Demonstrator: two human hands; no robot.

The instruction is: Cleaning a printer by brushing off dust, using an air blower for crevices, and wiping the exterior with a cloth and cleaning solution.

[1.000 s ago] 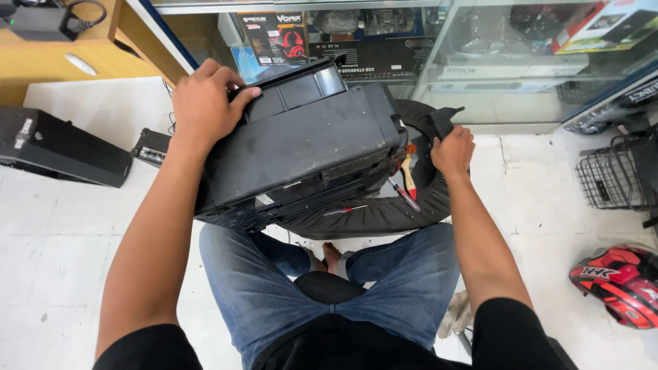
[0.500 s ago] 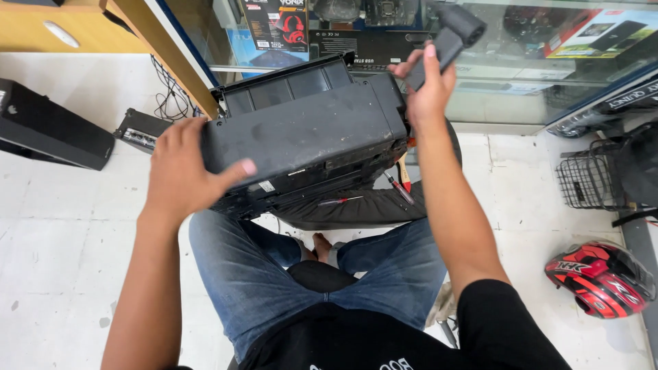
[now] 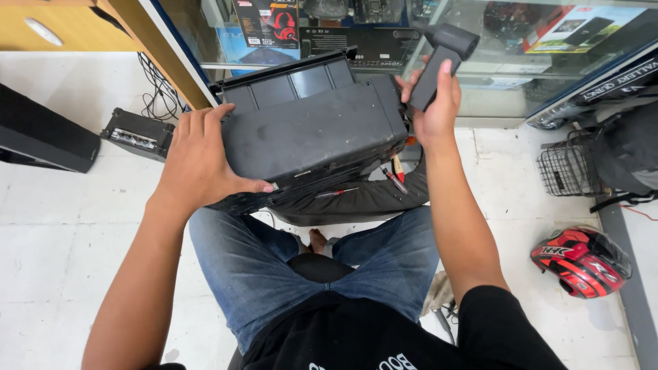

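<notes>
A dusty black printer (image 3: 312,130) rests tilted over my knees, its underside turned up toward me. My left hand (image 3: 199,161) lies flat on its left side, thumb along the lower edge, holding it steady. My right hand (image 3: 433,103) is raised just past the printer's right end and grips a small dark grey handheld blower (image 3: 442,62) by its handle, nozzle end up. Beneath the printer lies a black curved part (image 3: 356,202) with red-handled screwdrivers (image 3: 394,179) on it.
A glass display case (image 3: 493,68) with boxed goods stands right ahead. A small black amplifier (image 3: 137,133) and a long black speaker (image 3: 41,137) sit at left on the white tile floor. At right are a wire basket (image 3: 565,164), a dark bag (image 3: 627,151) and a red helmet (image 3: 579,260).
My right hand came up from beside the black part with the blower and holds it by the printer's right end. My left hand slid from the printer's top corner down to its left side.
</notes>
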